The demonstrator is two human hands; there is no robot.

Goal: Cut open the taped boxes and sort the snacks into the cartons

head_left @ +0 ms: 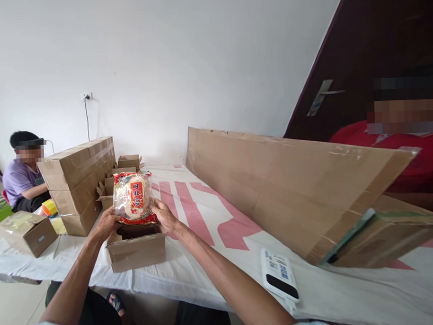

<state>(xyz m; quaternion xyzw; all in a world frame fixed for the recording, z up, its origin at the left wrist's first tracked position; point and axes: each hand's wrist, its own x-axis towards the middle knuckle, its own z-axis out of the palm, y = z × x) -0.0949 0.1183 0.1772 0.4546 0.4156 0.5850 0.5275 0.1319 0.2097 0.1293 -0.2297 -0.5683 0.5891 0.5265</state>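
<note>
Between my two hands is a clear and red plastic bag of rice crackers (pixel 133 198), its printed front facing me. My left hand (pixel 108 224) grips the bag's lower left edge. On the opposite side, my right hand (pixel 164 214) pinches the lower right edge. Just below the bag stands an open cardboard box (pixel 137 253) near the table's front edge. Its inside is dark and mostly hidden by the bag.
Sealed cartons (pixel 78 186) form a stacked wall at left, with open boxes (pixel 129 161) behind the bag. A single carton (pixel 27 233) and orange tape (pixel 49 207) lie further left. A long cardboard panel (pixel 274 189) and a white device (pixel 279 274) are at right. People sit on both sides.
</note>
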